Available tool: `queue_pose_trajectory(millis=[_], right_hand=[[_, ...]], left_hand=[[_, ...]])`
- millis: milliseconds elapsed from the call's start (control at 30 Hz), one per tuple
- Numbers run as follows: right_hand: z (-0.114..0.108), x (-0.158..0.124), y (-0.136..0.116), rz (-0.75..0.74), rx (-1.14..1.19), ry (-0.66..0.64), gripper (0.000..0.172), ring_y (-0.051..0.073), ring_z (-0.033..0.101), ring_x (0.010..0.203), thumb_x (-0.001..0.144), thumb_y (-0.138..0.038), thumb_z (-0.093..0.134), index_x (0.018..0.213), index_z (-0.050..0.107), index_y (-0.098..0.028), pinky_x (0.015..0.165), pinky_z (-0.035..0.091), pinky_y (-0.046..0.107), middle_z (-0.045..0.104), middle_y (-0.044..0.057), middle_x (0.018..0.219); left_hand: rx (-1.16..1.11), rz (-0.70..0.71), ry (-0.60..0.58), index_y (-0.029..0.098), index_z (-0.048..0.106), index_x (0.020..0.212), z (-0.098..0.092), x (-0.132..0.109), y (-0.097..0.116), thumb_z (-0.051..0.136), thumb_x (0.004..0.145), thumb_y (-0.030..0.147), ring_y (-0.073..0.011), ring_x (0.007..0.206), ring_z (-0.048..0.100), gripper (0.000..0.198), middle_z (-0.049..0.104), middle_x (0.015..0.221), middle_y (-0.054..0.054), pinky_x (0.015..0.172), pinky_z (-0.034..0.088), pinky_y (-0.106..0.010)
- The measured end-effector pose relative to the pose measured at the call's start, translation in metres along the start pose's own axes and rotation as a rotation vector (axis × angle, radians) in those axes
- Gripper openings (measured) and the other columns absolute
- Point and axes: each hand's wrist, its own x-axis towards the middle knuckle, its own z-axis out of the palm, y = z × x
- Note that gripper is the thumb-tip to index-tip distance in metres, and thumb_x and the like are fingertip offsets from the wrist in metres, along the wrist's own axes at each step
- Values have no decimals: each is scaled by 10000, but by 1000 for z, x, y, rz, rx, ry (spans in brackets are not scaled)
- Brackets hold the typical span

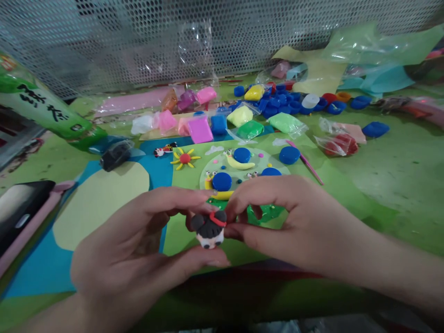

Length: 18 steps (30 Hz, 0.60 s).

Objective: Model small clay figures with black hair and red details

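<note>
My left hand (128, 249) holds a small clay doll head (209, 233) between thumb and fingers, above the green sheet. The head has black hair with two buns and a pale face with dark eyes. A thin red clay strip (218, 220) lies round the bun on the right. My right hand (287, 222) is closed in a pinch at that strip's right end; its fingertips are partly hidden. Behind the hands, a clay picture (239, 173) shows yellow snails with blue bottle-cap shells, partly covered by my fingers. A clay sun (185, 158) sits at its upper left.
Bags of coloured clay (200, 129) and a heap of blue caps (277, 102) lie toward the back. A pink tool (305, 162) rests right of the picture. At left are a green tea bottle (52, 108), a phone (24, 217) and a pale paper oval (104, 203).
</note>
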Motion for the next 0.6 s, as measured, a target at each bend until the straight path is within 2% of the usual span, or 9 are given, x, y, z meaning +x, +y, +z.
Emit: queue_pose_trajectory(millis=[67, 167, 267, 400, 600], right_hand=[[0, 0, -1, 2, 13, -2, 103, 39, 628, 691, 802, -131, 663, 750, 696, -213, 639, 482, 97, 706, -97, 736], [-1, 1, 2, 16, -29, -15, 88, 35, 613, 691, 771, -135, 698, 799, 701, -218, 640, 474, 104, 703, -104, 764], [-3, 2, 7, 55, -135, -43, 154, 51, 610, 714, 751, -166, 721, 894, 708, -223, 594, 454, 143, 706, -91, 823], [-10, 6, 14, 132, -176, -49, 178, 74, 617, 704, 769, -223, 706, 947, 709, -229, 551, 441, 191, 724, -66, 915], [-23, 11, 13, 207, -267, -40, 172, 103, 589, 664, 807, -291, 690, 968, 711, -235, 545, 447, 235, 722, -34, 919]], left_hand=[[17, 10, -11, 328, 720, 896, 1, 3, 2, 857, 652, 394, -44, 637, 675, 288, 738, 764, 91, 589, 575, -34], [34, 25, -23, 337, 708, 966, 1, 6, -1, 836, 687, 378, -46, 677, 669, 310, 734, 826, 93, 613, 583, -58], [124, 117, -27, 339, 686, 1061, -2, 9, -8, 792, 752, 345, -46, 724, 648, 327, 730, 913, 87, 627, 577, -81], [217, 250, -37, 316, 704, 1039, -9, 14, -17, 787, 760, 342, -60, 730, 616, 292, 742, 901, 67, 617, 552, -109], [385, 218, -92, 321, 724, 993, -21, 10, -28, 755, 771, 419, -102, 720, 661, 245, 739, 835, 39, 639, 555, -173]])
